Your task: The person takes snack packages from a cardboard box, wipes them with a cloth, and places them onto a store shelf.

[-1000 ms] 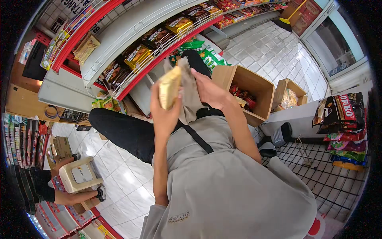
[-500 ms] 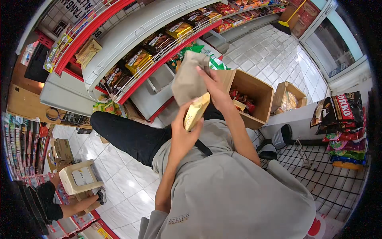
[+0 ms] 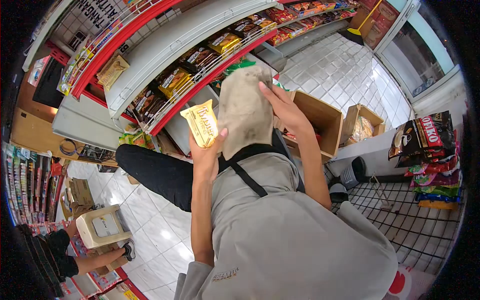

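The shelf unit (image 3: 150,62) curves across the space beyond my hands, red-edged and wire-railed, with a row of dark and gold packs (image 3: 197,57) along one tier. My black-trousered leg (image 3: 157,170) stretches out to the left. Past it, beside another person's legs, stands a cream stool (image 3: 87,227).

To my right sits a wooden box (image 3: 328,122), and my right forearm crosses in front of it, so part of its inside is hidden from me; a smaller wooden box (image 3: 350,120) stands just beyond.

A stained, beige-grey cloth (image 3: 245,110) hangs between my two hands, blocking part of the floor and most of a green bag (image 3: 242,65) behind it. My right hand (image 3: 286,110) grasps that cloth near its upper right edge.

My left hand (image 3: 202,157) has a grip on the yellow packet (image 3: 200,125) by its near end (thumb along the right side). The packet is up in front of the lower shelf, just left of the cloth, printed face towards me. Its long axis runs steeply away from me, the far end leaning left and pointing at the shelf.
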The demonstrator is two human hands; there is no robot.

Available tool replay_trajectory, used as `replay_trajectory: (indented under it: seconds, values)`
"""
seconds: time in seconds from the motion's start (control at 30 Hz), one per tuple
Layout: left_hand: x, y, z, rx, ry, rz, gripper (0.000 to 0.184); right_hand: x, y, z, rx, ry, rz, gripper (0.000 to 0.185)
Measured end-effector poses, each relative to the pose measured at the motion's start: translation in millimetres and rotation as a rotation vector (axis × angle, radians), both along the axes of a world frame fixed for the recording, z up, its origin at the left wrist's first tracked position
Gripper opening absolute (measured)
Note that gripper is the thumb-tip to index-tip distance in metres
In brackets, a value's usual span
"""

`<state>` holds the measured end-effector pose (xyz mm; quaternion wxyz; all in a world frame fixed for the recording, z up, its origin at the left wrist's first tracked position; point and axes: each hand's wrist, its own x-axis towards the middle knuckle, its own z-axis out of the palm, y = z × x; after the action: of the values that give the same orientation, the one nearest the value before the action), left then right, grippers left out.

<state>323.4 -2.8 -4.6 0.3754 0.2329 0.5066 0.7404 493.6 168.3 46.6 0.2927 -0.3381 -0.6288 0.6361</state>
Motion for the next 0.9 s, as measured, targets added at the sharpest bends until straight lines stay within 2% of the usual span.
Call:
replay_trajectory:
  seconds: [0.03, 0.07, 0.13, 0.17, 0.23, 0.3, 0.4, 0.47, 0.53, 0.57, 0.63, 0.67, 0.73, 0.77, 0.83, 0.87, 0.9]
  values:
    - [-0.2, -0.9, 0.3, -0.024, -0.095, 0.003, 0.074, 2.3, 3.8, -6.1, -0.001, -0.003, 0.001, 0.057]
    - [-1.3, -2.4, -1.1, -0.023, -0.097, 0.008, 0.074, 3.7, 9.9, -20.0, -0.232, 0.182, 0.104, 0.059]
    - [-4.9, -6.8, -5.7, -0.027, -0.378, -0.039, 0.069, -0.5, 20.2, -55.6, -0.699, 0.550, 0.315, 0.062]
    - [-5.7, -9.1, -6.8, -0.028, -0.518, -0.062, 0.067, -8.6, 18.4, -79.0, -0.702, 0.547, 0.323, 0.062]
    - [2.2, -6.6, -6.4, -0.030, -0.463, -0.050, 0.064, -32.4, 5.1, -132.6, -0.566, 0.651, 0.036, 0.059]
    - [12.4, -1.1, -4.8, -0.039, -0.356, -0.040, 0.060, -42.0, -5.4, -119.6, -0.502, 0.702, -0.101, 0.057]
    - [20.4, 1.4, -2.4, -0.011, -0.290, 0.052, 0.055, -35.5, -18.2, -67.1, -0.981, 1.099, 0.408, 0.061]
    - [17.9, 2.4, -2.2, 0.004, -0.250, 0.102, 0.054, -40.6, -13.3, -72.5, -1.007, 1.098, 0.482, 0.060]
    - [12.8, 0.7, -3.0, 0.202, -0.297, 0.053, 0.056, -47.1, -8.4, -79.7, -1.038, 1.092, 0.619, 0.058]
    - [10.6, -0.7, -3.9, 0.301, -0.319, 0.027, 0.058, -52.6, -23.5, -63.5, -1.048, 1.092, 0.626, 0.058]
    - [7.4, -2.6, -12.6, 0.258, -0.310, 0.068, 0.060, -66.3, -76.9, -10.1, 0.544, 0.219, 0.006, 0.058]
    - [7.1, -3.3, -18.0, 0.215, -0.306, 0.095, 0.063, -74.0, -94.3, -9.6, 0.540, 0.222, 0.010, 0.058]
    - [14.1, -4.5, -18.6, 0.171, -0.295, 0.111, 0.065, -84.9, -116.2, -8.3, 0.943, 0.052, 0.166, 0.061]
    - [25.3, -7.2, -13.3, 0.079, -0.137, 0.124, 0.066, -85.6, -114.2, -8.9, 0.945, 0.055, 0.152, 0.061]
    - [43.8, -14.8, -0.4, -0.096, 0.169, 0.165, 0.067, -81.1, -104.8, -15.2, 0.270, 0.296, 0.164, 0.060]
    - [46.1, -19.4, 7.7, -0.095, 0.163, 0.176, 0.067, -80.9, -106.3, -14.7, 0.101, 0.345, 0.187, 0.060]
    - [46.5, -22.5, 17.5, -0.117, 0.262, 0.176, 0.067, -80.7, -108.1, -13.1, -0.070, 0.393, 0.195, 0.060]
